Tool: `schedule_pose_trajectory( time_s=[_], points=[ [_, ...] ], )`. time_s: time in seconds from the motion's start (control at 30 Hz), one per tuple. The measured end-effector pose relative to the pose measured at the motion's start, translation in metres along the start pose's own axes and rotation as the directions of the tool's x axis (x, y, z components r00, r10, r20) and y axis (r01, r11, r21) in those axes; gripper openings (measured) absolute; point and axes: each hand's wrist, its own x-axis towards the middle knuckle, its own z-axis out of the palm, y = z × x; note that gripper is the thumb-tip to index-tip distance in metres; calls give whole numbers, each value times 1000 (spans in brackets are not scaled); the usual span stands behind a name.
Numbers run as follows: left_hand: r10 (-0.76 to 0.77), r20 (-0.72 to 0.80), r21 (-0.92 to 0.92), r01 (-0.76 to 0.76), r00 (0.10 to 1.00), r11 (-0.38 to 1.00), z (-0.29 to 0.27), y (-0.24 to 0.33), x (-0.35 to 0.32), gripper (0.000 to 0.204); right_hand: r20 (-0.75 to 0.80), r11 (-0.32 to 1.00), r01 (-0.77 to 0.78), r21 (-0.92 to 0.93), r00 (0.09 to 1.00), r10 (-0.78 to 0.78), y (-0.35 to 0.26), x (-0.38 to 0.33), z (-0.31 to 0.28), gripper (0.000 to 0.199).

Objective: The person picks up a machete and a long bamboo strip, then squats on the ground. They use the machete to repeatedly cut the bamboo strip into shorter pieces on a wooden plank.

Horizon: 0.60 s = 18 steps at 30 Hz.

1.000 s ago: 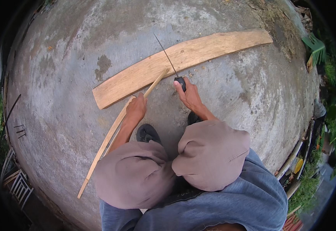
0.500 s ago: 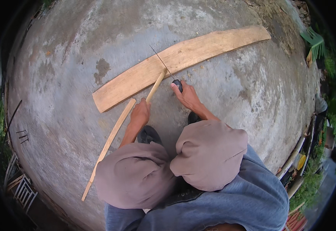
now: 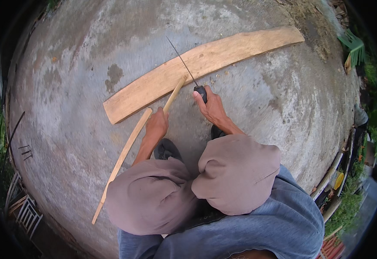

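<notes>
A long wooden board [image 3: 154, 84] lies on the concrete in front of me, slanting up to the right. My right hand [image 3: 213, 106] is wrapped round the black handle of a long knife [image 3: 184, 64]. Its thin blade, seen nearly edge-on, points away from me across the board. In my closed left hand [image 3: 157, 125] is a wooden stick [image 3: 175, 93], its far end against the board's near edge, beside the blade. A longer, paler wooden strip [image 3: 125, 151] runs from next to my left hand toward the lower left, partly behind my knee.
Small wood chips [image 3: 214, 79] lie along the board's near side. My sandalled feet [image 3: 167, 149] are between my hands and knees. Rough concrete floor [image 3: 76, 129] spreads all round. A palm leaf [image 3: 351, 46] stands at the right edge, and a white rack [image 3: 28, 218] at the lower left.
My right hand has shifted slightly, and the knife's tip has swung farther from me, showing more blade beyond the board. My left hand and the stick have barely moved.
</notes>
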Motion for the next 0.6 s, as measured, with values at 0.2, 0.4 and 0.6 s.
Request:
schedule_pose_trajectory(
  time_s=[0.2,0.4,0.6],
  points=[
    [27,11,47,-28,1000,998,-2,7,3,33,89,993,-112,46,990,108,27,6,-1,62],
    [47,-142,152,-25,989,988,0,-3,4,34,110,994,-79,-71,990,87,32,14,-9,68],
    [211,-267,388,-96,940,917,-33,8,8,36,143,988,-39,-146,988,60,50,26,-41,69]
  ],
)
